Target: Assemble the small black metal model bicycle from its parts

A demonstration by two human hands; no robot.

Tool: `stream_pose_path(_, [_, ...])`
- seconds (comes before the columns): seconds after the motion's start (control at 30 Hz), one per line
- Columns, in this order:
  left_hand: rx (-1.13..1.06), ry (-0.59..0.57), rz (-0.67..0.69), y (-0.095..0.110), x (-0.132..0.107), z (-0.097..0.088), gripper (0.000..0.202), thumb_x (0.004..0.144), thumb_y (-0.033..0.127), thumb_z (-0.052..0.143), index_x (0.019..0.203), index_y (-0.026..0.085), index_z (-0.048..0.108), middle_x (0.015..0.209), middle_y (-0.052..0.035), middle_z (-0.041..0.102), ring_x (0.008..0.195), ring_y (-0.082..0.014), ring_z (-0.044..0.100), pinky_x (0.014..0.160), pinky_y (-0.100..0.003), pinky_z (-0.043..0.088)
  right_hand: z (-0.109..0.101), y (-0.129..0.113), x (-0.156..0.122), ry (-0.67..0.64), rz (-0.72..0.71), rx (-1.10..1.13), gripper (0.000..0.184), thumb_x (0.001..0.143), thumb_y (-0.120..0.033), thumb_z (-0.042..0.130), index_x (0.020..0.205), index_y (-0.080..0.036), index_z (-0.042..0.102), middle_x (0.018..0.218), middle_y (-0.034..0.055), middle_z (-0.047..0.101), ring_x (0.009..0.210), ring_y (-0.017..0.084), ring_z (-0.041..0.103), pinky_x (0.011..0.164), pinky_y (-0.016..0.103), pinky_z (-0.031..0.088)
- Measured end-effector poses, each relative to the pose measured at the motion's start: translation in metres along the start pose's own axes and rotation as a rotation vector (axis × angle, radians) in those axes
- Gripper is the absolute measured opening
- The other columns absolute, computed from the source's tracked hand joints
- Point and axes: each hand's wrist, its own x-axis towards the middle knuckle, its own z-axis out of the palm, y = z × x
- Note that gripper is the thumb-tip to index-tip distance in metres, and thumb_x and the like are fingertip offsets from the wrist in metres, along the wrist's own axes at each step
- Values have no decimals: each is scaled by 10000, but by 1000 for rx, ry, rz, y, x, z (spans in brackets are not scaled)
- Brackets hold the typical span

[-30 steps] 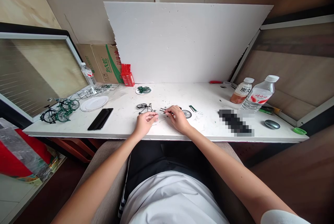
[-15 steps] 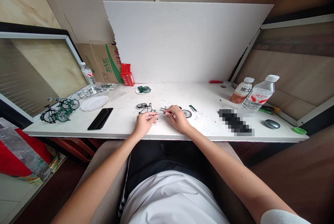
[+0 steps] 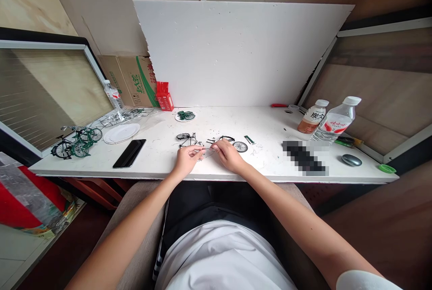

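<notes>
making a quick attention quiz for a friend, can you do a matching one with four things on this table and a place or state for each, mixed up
Things:
1. phone
2. spoked wheel
3. green pieces
4. red carton

Places and states:
A. on a small white plate
B. next to the cardboard box, at the back
C. lying just to the right of the right hand
D. face up with a dark screen

Pairs: 1-D, 2-C, 3-A, 4-B
</notes>
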Motion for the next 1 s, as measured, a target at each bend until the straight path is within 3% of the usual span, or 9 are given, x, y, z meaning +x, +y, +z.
stream_pose_path(0.17, [-23, 5, -14, 2, -1, 0, 426, 811, 518, 843, 1007, 141, 818, 796, -98, 799, 686, -257, 786, 637, -350, 649, 0, -3, -2, -20, -15, 44, 226, 1109, -340, 426, 1241, -227, 570, 1194, 133, 673, 1093, 287, 606, 933, 448, 518])
stream_pose_path(0.4, [-1, -4, 26, -1, 0, -1, 399, 815, 510, 846, 982, 149, 825, 791, -94, 793, 674, -255, 780, 608, -339, 621, 1, 0, -2, 18, 18, 87, 102, 1078, -289, 467, 1064, -237, 553, 1029, 99, 644, 976, 263, 591, 854, 415, 514])
stream_pose_path(0.77, [27, -16, 44, -4, 0, -2, 372, 825, 487, 839, 985, 152, 833, 755, -85, 786, 646, -243, 762, 599, -339, 608, -1, -4, 1, 16, 12, 55, 244, 1114, -389, 461, 973, -231, 582, 966, 84, 675, 923, 250, 585, 797, 382, 484])
stream_pose_path(1.0, [-6, -45, 48, -1, 0, -1, 352, 801, 475, 853, 954, 157, 842, 962, -127, 828, 656, -224, 753, 637, -361, 631, 3, 1, 1, -5, 100, -3, 389, 1116, -482, 425, 838, -235, 538, 839, 63, 639, 765, 227, 566, 695, 351, 449])
